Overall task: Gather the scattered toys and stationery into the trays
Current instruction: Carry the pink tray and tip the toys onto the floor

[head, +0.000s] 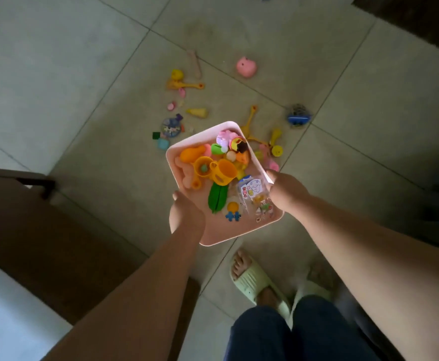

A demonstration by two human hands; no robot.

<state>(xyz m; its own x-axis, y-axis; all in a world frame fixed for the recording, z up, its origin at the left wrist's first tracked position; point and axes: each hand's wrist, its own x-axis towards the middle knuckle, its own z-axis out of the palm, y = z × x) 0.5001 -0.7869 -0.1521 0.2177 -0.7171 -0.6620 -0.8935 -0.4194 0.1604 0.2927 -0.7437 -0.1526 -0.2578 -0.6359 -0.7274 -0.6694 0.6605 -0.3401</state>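
with the left hand [185, 213] and right hand [287, 192] each gripping a long edge of the pink tray [214, 238], keep it level so the heaped toys [213, 165] stay in while lowering it to the floor [83, 74]

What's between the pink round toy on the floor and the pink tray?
Nothing visible: bare tile separates the pink round toy from the pink plastic tray, which the left hand and right hand hold above the floor.

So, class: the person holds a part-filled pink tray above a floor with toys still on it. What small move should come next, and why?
Probably lower the tray to the floor beside the loose toys. Both hands, left and right, grip its edges, so neither is free to pick up the pink ball or the yellow cone.
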